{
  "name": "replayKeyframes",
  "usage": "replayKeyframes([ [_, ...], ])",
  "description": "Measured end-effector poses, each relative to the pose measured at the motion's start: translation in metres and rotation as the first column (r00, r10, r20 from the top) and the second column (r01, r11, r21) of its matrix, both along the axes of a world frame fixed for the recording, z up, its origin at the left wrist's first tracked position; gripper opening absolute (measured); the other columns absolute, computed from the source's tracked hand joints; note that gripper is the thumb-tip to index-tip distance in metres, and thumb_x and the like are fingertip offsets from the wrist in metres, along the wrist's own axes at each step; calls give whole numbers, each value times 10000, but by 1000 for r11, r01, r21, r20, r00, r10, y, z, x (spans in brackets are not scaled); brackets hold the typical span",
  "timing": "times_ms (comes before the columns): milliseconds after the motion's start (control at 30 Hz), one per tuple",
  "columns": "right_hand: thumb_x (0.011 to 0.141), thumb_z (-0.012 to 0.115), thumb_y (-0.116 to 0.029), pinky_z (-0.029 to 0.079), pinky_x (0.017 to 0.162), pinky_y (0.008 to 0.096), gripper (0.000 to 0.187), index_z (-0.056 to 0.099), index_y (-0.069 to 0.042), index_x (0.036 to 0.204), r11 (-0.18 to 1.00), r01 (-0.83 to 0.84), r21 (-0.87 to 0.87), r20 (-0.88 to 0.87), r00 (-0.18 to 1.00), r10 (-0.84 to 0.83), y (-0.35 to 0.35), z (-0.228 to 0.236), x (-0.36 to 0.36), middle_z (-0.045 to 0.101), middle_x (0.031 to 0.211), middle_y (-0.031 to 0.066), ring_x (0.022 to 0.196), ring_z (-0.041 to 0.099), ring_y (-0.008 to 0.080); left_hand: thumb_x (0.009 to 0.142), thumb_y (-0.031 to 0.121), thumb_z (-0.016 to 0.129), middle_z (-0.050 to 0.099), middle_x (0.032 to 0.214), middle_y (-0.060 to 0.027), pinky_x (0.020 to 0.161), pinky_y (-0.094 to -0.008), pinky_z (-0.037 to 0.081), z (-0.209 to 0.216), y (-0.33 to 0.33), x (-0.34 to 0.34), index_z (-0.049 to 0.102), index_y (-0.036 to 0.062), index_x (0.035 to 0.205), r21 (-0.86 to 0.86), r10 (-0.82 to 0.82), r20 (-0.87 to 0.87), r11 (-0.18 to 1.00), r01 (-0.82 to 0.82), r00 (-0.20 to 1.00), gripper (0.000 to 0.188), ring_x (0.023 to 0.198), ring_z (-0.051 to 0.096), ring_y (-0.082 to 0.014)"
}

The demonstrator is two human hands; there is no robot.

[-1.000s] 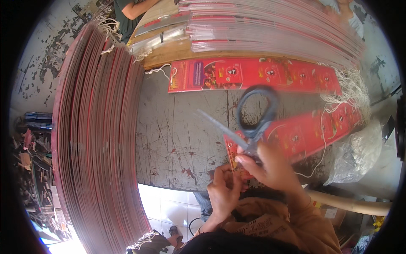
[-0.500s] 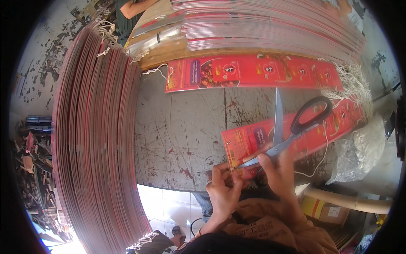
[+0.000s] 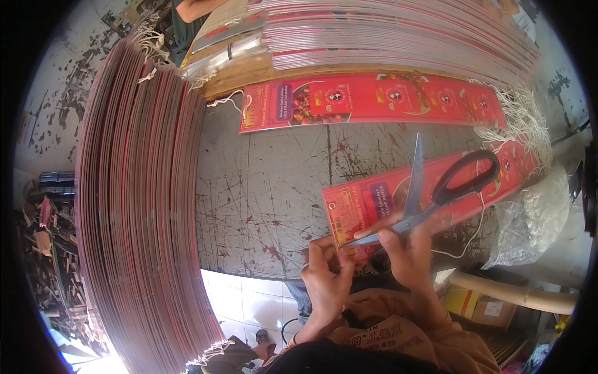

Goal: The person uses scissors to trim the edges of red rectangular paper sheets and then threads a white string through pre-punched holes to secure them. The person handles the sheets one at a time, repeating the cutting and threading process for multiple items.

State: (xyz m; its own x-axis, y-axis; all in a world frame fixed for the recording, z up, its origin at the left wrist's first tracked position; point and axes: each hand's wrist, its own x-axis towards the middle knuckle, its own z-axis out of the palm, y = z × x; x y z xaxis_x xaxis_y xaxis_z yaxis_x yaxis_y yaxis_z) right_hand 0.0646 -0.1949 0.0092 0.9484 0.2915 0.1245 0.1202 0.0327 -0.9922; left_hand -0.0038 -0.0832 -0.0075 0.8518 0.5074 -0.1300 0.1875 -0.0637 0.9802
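A long red printed card strip point(image 3: 356, 198) lies slanted at the near edge of the table. My left hand point(image 3: 327, 274) pinches its near left corner. In my right hand point(image 3: 406, 254) is a pair of scissors point(image 3: 415, 177), gripped around the blade part rather than by the dark handle loops. The blades stand spread: one points away, while the other's tip touches the corner beside my left fingertips. What the left fingers hold beneath the card is hidden. A white cord point(image 3: 481, 219) trails from the strip. Farther off lies a second red strip point(image 3: 364, 93).
A tall stack of strips point(image 3: 137, 199) stands along the left. Plastic-covered strips point(image 3: 386, 40) are piled at the back. On the right are a bunch of white cords point(image 3: 520, 115), a clear plastic bag point(image 3: 536, 215) and a cardboard box point(image 3: 492, 311). Other people's arms show at the far edge.
The view has shifted slightly. The scissors have tilted a little, with the upright blade leaning more to the right. Both hands keep their hold at the strip's corner.
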Motion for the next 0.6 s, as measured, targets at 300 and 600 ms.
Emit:
replayKeyframes([
  [300, 856, 473, -72, 485, 714, 306, 131, 427, 31, 922, 992, -99, -76, 16, 995, 100, -5, -4, 1, 610, 798, 164, 771, 615, 214, 858, 12, 470, 637, 755, -144, 545, -232, 520, 3, 2, 1, 410, -59, 972, 23, -32, -26, 999, 32, 999, 147, 630, 640, -158],
  [600, 853, 488, -69, 438, 651, 277, 96, 481, 24, 875, 997, -78, -23, 3, 997, 78, -2, -2, 2, 613, 787, 127, 699, 552, 164, 831, 4, 519, 650, 737, -131, 547, -213, 508, 4, 1, 1, 421, -56, 974, -1, -15, -26, 1000, 15, 1000, 184, 633, 650, -152],
])
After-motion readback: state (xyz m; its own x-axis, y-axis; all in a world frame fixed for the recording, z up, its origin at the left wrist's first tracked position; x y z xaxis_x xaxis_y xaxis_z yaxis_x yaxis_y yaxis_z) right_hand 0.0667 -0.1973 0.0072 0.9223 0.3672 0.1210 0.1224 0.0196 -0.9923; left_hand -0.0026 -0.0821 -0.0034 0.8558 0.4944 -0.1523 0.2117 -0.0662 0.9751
